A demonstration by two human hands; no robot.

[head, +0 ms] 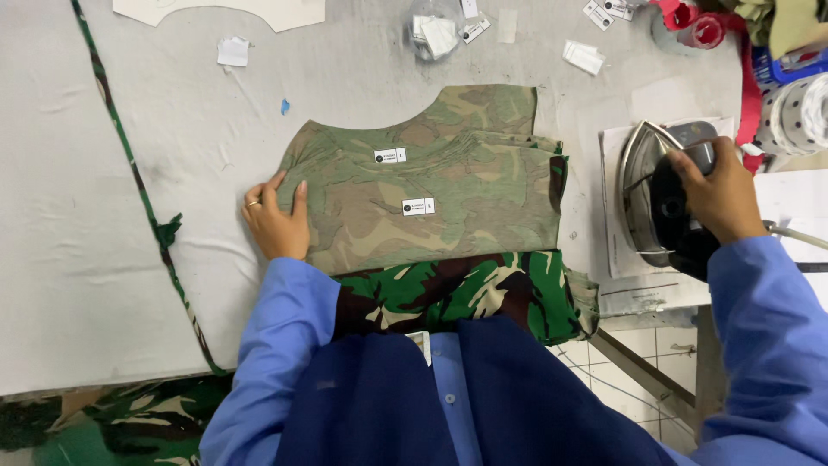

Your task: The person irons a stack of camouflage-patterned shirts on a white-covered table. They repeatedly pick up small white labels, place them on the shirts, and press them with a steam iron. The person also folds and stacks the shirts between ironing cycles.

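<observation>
Head cam: left hand [276,220] spread flat, pressing left edge of camo garment [431,194] at frame centre. Right hand [720,194] wrapped round iron [664,203] handle, right of frame, on paper sheet [617,259].

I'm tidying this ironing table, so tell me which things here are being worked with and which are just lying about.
In use:
left hand flat on the pale camouflage piece
right hand gripping the iron
dark camouflage fabric under the pale piece

Lying about:
small white tags
paper pattern
red tape rolls
camouflage strip
</observation>
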